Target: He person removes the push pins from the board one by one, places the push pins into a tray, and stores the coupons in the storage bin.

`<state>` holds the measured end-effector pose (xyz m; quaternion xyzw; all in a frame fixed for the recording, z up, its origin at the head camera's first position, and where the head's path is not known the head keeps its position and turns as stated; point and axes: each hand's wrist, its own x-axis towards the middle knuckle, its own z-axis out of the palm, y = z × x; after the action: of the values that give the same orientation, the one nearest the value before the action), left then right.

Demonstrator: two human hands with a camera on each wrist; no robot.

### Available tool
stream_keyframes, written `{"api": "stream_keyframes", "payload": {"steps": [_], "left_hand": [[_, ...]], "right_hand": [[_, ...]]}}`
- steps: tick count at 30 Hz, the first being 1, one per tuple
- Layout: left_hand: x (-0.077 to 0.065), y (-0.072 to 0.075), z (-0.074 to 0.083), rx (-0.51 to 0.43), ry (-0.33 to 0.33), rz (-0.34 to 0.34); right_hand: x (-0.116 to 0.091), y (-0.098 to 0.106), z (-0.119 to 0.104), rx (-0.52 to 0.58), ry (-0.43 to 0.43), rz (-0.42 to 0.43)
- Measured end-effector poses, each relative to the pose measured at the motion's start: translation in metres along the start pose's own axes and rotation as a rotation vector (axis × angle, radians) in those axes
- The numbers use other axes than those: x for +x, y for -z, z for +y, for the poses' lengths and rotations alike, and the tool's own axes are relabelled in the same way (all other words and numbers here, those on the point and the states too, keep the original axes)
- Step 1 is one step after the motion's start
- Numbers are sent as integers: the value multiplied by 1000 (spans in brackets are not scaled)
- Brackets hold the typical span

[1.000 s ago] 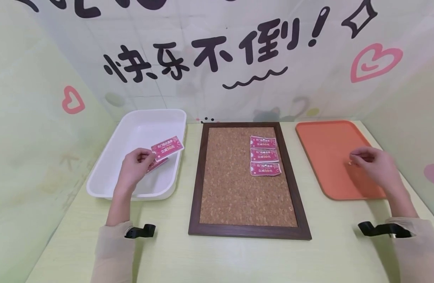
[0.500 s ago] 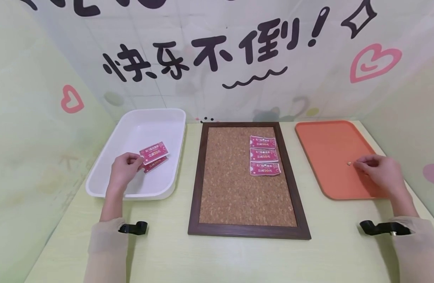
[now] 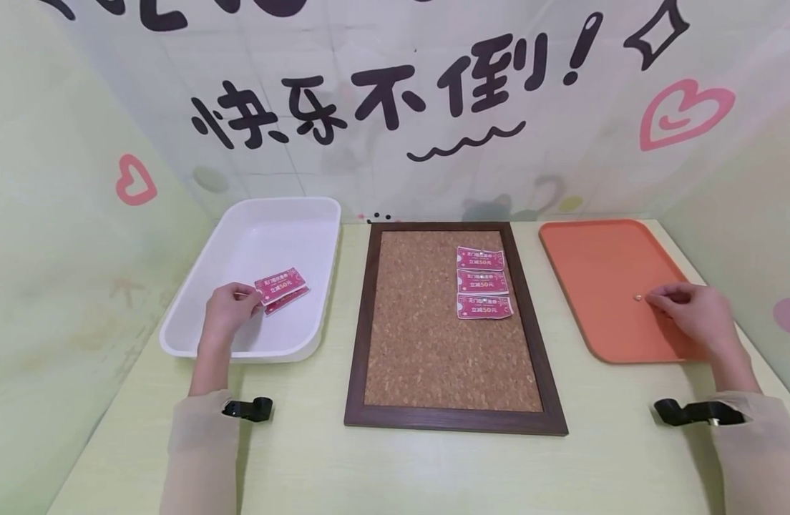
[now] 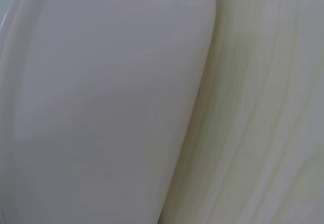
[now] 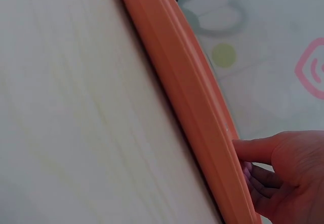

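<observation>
Over the tray [image 3: 607,265], the right hand [image 3: 696,315] sits beside a tiny pin [image 3: 637,297], can't tell if it's holding anything, and a clumsy nudge could send the pin skidding. Over at the tub [image 3: 260,239], the left hand [image 3: 227,312] pinches a coupon [image 3: 279,284] by one end, second coupon [image 3: 288,300] just beneath, so imo both might come up if they cling.

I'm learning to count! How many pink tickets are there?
5: three tickets on the corkboard, one ticket in the left hand, another ticket, partly covered, in the white tub; more could be hidden.
</observation>
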<state>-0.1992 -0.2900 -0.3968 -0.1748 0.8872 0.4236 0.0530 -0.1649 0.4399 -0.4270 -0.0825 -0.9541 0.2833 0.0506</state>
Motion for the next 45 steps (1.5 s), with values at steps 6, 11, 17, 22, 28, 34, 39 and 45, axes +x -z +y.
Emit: {"api": "stream_keyframes", "payload": {"steps": [6,11,17,22,28,34,39,45], "left_hand": [[2,-1,-1,17,3,5],[4,-1,-2,26,10,-16],[2,0,-4,39,27,-14],[-2,1,-4,55,30,-2],[-6,3,-3,52,14,5],[-10,6,-4,41,-12,34],[-15,7,0,14,-35,74],[-21,2,16,-20,-96,111]], "right_hand": [[-2,0,-1,4,-24,-8],[-4,1,-1,10,-39,-13],[-4,2,-1,17,-3,1],[-5,3,0,34,19,-12],[-6,7,0,56,18,-37],[-8,10,-1,56,43,2],[-9,11,-7,102,72,38],[-10,11,-29,90,98,68]]}}
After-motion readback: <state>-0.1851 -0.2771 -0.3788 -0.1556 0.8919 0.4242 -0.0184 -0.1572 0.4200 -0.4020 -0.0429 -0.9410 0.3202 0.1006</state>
